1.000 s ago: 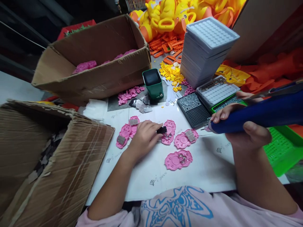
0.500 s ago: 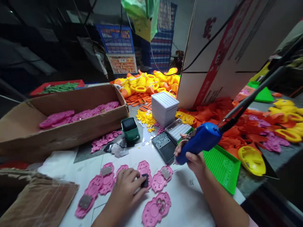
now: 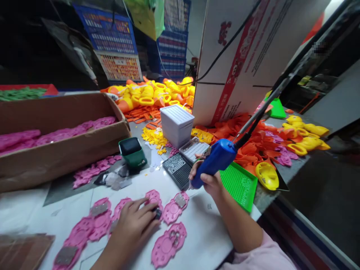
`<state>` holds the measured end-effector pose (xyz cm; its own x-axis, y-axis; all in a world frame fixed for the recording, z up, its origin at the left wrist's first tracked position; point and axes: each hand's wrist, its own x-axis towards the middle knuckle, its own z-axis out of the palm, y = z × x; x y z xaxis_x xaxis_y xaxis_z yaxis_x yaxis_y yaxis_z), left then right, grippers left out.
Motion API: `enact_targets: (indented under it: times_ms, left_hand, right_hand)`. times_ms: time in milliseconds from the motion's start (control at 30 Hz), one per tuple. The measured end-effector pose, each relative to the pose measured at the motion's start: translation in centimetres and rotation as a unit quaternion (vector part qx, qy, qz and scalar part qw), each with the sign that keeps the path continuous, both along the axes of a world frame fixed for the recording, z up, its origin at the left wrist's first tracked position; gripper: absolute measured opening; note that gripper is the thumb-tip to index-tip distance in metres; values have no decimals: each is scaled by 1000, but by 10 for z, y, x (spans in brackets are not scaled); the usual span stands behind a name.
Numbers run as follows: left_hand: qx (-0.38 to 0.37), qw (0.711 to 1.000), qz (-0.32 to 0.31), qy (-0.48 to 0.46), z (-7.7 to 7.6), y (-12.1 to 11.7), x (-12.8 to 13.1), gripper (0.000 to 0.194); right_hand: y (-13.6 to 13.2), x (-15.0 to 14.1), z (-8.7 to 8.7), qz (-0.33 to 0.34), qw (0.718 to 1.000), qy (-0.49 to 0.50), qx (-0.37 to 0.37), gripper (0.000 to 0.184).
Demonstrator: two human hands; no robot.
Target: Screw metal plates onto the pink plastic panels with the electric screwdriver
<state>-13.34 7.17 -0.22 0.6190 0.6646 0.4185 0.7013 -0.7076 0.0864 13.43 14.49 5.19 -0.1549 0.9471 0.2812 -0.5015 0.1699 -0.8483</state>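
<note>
My right hand [image 3: 210, 183] is wrapped round a blue electric screwdriver [image 3: 218, 159], its tip pointing down and left above the white work surface. With fingers bent, my left hand [image 3: 132, 223] grips a small dark block [image 3: 158, 213] on a pink plastic part [image 3: 153, 196]. To the right lies another pink part [image 3: 168, 212] with a grey plate [image 3: 180, 200] on it. Nearer me, a pink part [image 3: 164, 249] shows small metal pieces in its recess. Several more pink parts [image 3: 80, 230] lie left of my left hand, some with grey plates, one partly hidden by it.
A cardboard box [image 3: 62, 157] of pink parts stands at left. Beyond my hands are a green container [image 3: 133, 157], a black tray [image 3: 177, 170] of screws and a white box [image 3: 177, 129]. A green tray [image 3: 250, 204] lies right, beside orange pieces [image 3: 233, 129]. A tall carton [image 3: 209, 71] stands behind.
The view has turned to the right, so everything sits further left. My left hand stays at the same pink part with the dark block; my right hand still holds the screwdriver.
</note>
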Motion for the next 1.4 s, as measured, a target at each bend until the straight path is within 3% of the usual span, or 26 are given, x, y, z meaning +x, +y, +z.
enact_targets:
  times_ms: [167, 267, 600, 1400]
  left_hand:
    - [-104, 993, 50, -32, 20, -10, 8, 12]
    - [-124, 990, 60, -29, 27, -11, 7, 14]
    - [-100, 983, 136, -69, 22, -11, 16, 11]
    - [-197, 973, 79, -94, 16, -11, 15, 20]
  right_hand:
    - [-5, 4, 0, 10, 999, 18, -26, 55]
    - [-5, 5, 2, 2, 1000, 9, 4, 51]
    - [-6, 4, 8, -5, 1000, -15, 24, 46]
    - [-8, 6, 9, -8, 998, -53, 25, 31]
